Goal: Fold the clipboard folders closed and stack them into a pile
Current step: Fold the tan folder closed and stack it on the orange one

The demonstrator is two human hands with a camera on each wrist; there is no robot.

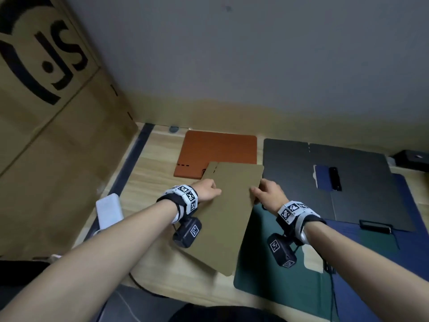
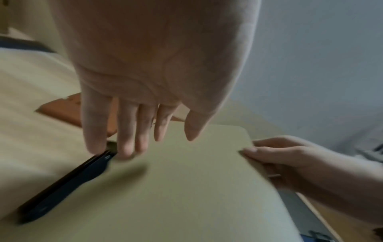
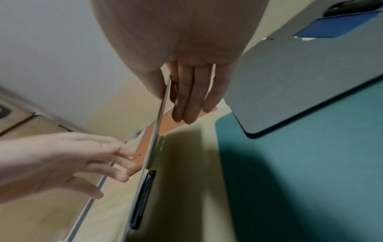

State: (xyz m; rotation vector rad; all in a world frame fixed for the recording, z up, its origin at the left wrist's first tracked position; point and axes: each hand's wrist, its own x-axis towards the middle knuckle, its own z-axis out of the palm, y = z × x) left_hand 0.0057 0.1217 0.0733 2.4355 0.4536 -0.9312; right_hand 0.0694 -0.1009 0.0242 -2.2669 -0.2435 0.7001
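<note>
Folding shut under both hands, the olive-tan cardboard clipboard folder (image 1: 228, 212) lies at the middle of the pale wooden table (image 1: 151, 163), its cover raised at an angle and not yet flat. The right hand (image 1: 267, 194) pinches the cover's right edge, thumb on top and fingers (image 3: 186, 101) underneath. The left hand (image 1: 206, 189) rests near the folder's left, hinge side; its fingers (image 2: 124, 131) are straight and spread, tips touching the cover close to the black metal clip (image 2: 68, 181) along that edge.

The step in hand looks like closing this folder. Next, the right hand would need to lower the cover until it meets the back board, with the left steadying the spine, then carry the folder to a pile.

Just beyond it at the far side lies a closed orange-brown folder (image 1: 218, 154), its near corner covered by the olive one; it seems a likely base for the pile. To the right, an open dark grey folder (image 1: 348, 182) lies spread flat, overlapping a dark green folder (image 1: 267, 287) and a blue one (image 1: 413, 240) nearer the person. A large printed cardboard box (image 1: 46, 112) stands at the left.
</note>
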